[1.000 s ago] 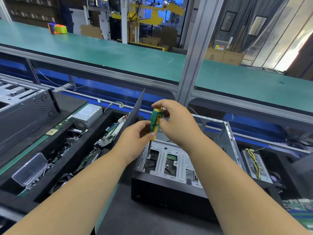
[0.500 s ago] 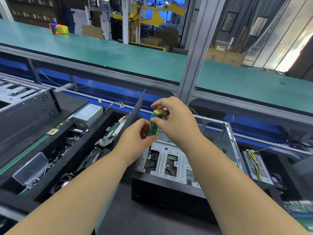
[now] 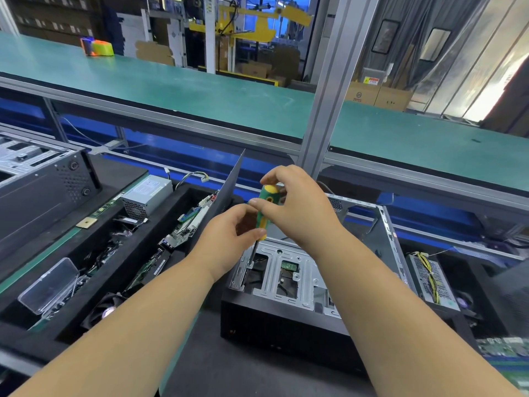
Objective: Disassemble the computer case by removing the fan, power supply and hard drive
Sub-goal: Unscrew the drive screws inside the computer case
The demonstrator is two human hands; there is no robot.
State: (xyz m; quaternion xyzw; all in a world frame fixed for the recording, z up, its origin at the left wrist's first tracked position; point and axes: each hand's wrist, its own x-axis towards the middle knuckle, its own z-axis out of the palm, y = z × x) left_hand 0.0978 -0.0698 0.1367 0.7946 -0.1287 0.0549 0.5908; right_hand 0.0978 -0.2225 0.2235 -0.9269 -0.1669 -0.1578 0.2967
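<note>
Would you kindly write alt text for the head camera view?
Both hands, left hand and right hand, grip a green-and-yellow screwdriver upright, its tip on the metal drive bracket inside an open computer case. Bins of removed parts flank it.

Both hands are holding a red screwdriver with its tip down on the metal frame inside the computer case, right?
Not quite: the screwdriver is green and yellow, not red, as the head view shows. Both the left hand and right hand hold it, tip on the metal frame inside the computer case.
</note>
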